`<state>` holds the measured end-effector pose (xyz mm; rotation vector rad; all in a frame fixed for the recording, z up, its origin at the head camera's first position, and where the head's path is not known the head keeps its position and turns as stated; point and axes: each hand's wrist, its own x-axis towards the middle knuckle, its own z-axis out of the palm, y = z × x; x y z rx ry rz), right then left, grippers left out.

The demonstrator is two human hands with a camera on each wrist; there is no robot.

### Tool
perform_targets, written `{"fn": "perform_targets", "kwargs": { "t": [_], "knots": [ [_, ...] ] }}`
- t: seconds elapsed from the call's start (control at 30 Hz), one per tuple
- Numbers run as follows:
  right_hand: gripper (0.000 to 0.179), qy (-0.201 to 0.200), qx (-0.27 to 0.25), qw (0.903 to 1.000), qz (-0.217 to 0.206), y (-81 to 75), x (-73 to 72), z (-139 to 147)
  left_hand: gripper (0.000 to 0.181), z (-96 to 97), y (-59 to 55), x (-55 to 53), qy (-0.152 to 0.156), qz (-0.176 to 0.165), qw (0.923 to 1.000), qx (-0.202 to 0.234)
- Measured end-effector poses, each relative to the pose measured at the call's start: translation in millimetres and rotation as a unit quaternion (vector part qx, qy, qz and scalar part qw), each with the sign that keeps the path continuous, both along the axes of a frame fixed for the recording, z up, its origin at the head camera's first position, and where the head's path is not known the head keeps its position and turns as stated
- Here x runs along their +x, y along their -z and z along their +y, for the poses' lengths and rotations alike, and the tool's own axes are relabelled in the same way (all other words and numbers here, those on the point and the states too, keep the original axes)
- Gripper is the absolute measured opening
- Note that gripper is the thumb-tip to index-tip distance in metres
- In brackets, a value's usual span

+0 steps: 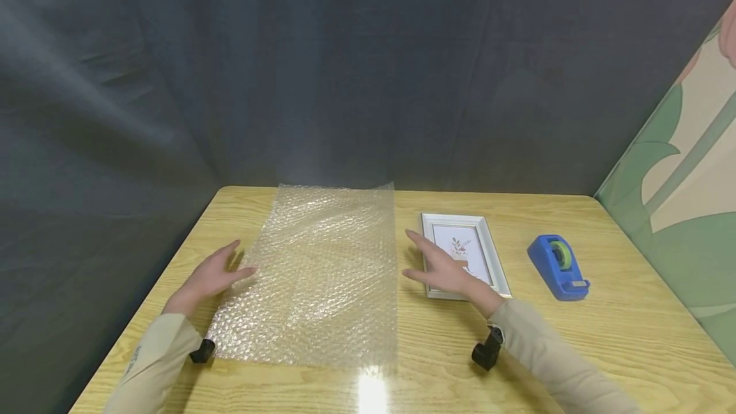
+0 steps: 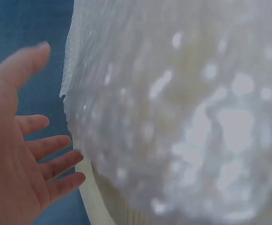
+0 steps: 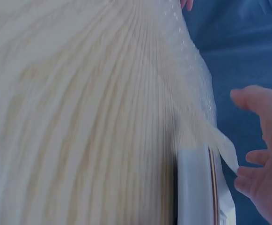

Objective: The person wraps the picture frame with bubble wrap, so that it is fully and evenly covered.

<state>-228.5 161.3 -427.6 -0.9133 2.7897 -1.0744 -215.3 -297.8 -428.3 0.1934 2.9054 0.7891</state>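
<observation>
A sheet of clear bubble wrap (image 1: 322, 273) lies spread over the left and middle of the wooden table. My left hand (image 1: 209, 276) is at its left edge, thumb and fingers spread apart, holding nothing; the left wrist view shows the same hand (image 2: 23, 145) beside the bubble wrap (image 2: 140, 103). To the right, a white picture frame (image 1: 497, 260) with a plant print lies face up. My right hand (image 1: 439, 268) overlaps the frame's left side in the head view, fingers extended and nothing in its grasp. In the right wrist view the frame (image 3: 194, 187) is next to this hand (image 3: 267, 154).
A blue tape dispenser (image 1: 552, 270) with a greenish roll stands on the table (image 1: 621, 312), right of the frame. Behind the table hangs a dark curtain (image 1: 356, 69). A wall with a leaf pattern (image 1: 690, 197) borders the right side.
</observation>
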Motion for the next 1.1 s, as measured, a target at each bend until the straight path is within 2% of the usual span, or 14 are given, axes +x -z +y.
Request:
{"fn": "perform_targets", "kwargs": {
  "t": [0.2,0.37,0.67,0.83,1.1],
  "knots": [
    [0.078,-0.004,-0.029,0.9992,-0.029,1.8,0.4,-13,0.083,0.3,5.7,-1.5,0.003,0.002,0.9997,0.025],
    [0.078,0.008,-0.054,0.9964,-0.065,5.4,-0.6,-22,0.080,0.3,9.0,-3.2,-0.004,0.007,0.9997,0.022],
    [0.071,0.030,-0.113,0.9859,-0.119,15.5,-7.1,-33,0.074,0.2,10.9,-2.7,-0.014,0.005,0.9988,0.047],
    [0.071,0.056,-0.144,0.9750,-0.160,18.9,-11.6,-38,0.071,-1.2,13.0,-0.5,-0.015,0.001,0.9976,0.067],
    [0.075,0.090,-0.174,0.9664,-0.166,23.2,-16.6,-44,0.063,-3.2,15.8,3.3,-0.025,-0.002,0.9965,0.079]
  ]
}}
